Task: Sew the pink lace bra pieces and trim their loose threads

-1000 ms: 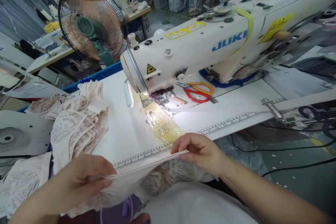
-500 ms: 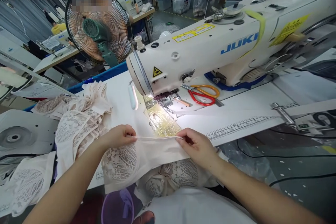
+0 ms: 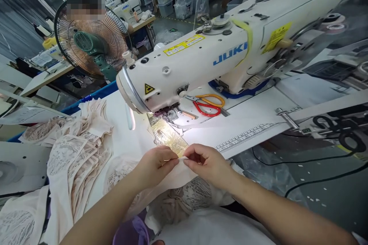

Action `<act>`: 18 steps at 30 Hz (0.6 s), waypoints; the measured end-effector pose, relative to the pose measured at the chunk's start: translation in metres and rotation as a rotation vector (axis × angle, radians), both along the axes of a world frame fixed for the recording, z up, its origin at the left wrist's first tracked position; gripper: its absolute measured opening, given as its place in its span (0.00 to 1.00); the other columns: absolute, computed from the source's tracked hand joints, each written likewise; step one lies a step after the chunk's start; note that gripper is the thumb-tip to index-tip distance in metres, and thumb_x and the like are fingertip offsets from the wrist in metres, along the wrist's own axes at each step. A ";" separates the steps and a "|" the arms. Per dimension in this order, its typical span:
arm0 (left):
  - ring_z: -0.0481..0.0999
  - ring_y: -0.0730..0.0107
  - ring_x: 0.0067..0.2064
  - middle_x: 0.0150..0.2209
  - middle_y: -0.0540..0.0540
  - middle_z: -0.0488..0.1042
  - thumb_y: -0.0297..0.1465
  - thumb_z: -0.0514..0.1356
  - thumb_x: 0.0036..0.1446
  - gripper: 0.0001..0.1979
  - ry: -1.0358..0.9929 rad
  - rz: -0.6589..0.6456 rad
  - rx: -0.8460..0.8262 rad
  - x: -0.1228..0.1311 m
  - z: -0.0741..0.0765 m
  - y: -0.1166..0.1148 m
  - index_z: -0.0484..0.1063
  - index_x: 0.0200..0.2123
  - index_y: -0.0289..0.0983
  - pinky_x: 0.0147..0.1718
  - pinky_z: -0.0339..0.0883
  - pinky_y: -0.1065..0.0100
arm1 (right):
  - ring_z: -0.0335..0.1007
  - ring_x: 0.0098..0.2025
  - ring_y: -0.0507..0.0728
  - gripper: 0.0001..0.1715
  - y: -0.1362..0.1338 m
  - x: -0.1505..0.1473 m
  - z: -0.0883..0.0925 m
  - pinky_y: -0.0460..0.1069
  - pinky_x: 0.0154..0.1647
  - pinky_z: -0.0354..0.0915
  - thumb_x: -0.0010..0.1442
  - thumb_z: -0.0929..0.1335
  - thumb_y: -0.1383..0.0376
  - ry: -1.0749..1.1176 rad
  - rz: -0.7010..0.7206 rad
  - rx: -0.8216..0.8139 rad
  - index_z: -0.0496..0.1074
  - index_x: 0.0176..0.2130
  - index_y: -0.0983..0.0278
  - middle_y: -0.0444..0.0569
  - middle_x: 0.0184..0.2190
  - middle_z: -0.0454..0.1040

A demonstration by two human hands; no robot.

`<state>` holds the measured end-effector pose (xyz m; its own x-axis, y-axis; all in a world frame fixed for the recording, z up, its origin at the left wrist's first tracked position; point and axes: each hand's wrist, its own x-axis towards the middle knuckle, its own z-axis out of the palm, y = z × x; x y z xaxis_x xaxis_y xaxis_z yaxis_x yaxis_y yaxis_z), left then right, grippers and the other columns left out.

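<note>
My left hand [image 3: 161, 162] and my right hand [image 3: 205, 162] pinch the top edge of a cream lace bra piece [image 3: 169, 183], fingertips almost touching each other. The piece hangs from them at the table's front edge, its lace cup partly behind my left hand and forearm. Under it, another lace bra piece [image 3: 198, 191] lies near my lap. Just beyond my hands is a yellowish plate under clear film [image 3: 166, 134], leading to the needle area of a white sewing machine [image 3: 184, 61].
A stack of cream lace pieces [image 3: 77, 153] lies left on the table. Red-and-orange-handled scissors [image 3: 208, 105] rest beside the machine bed. A fan [image 3: 89, 42] stands behind, with a person beyond it. A purple bin [image 3: 130, 233] sits below the table edge.
My left hand has slid right along the bra piece's edge, up to my right hand. The stretched edge between them has closed up. The view has shifted slightly to the right.
</note>
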<state>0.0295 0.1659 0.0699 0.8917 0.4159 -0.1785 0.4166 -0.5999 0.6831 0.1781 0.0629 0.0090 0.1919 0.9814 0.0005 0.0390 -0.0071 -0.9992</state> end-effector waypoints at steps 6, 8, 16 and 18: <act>0.68 0.70 0.32 0.29 0.48 0.69 0.31 0.54 0.56 0.07 -0.002 0.135 -0.106 0.006 0.007 -0.011 0.70 0.29 0.36 0.28 0.63 0.71 | 0.61 0.25 0.50 0.06 -0.002 0.002 0.000 0.45 0.25 0.60 0.53 0.66 0.62 0.101 0.044 -0.026 0.68 0.29 0.63 0.42 0.23 0.69; 0.67 0.70 0.31 0.28 0.48 0.67 0.31 0.55 0.56 0.07 -0.031 0.192 -0.104 0.010 0.006 -0.016 0.68 0.27 0.37 0.26 0.63 0.72 | 0.62 0.25 0.51 0.06 -0.002 0.002 0.002 0.46 0.25 0.60 0.54 0.65 0.62 0.093 0.064 -0.020 0.68 0.30 0.63 0.43 0.24 0.70; 0.70 0.70 0.33 0.33 0.44 0.71 0.26 0.53 0.57 0.07 -0.332 0.198 0.028 0.005 0.000 -0.026 0.66 0.28 0.37 0.25 0.64 0.72 | 0.69 0.43 0.55 0.13 0.037 0.089 0.017 0.46 0.41 0.64 0.63 0.58 0.65 -0.946 -0.099 -0.127 0.70 0.39 0.62 0.49 0.41 0.73; 0.71 0.70 0.35 0.35 0.43 0.71 0.24 0.52 0.58 0.06 -0.394 0.156 0.123 0.001 0.001 -0.027 0.67 0.30 0.37 0.28 0.66 0.71 | 0.66 0.48 0.61 0.13 0.058 0.116 0.013 0.51 0.46 0.61 0.61 0.61 0.68 -1.087 -0.160 -0.226 0.70 0.43 0.67 0.57 0.44 0.72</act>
<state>0.0304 0.1387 0.0708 0.8063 0.5481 0.2223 0.2306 -0.6374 0.7353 0.2938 0.1213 0.0220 0.3220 0.9442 0.0698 0.8720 -0.2671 -0.4101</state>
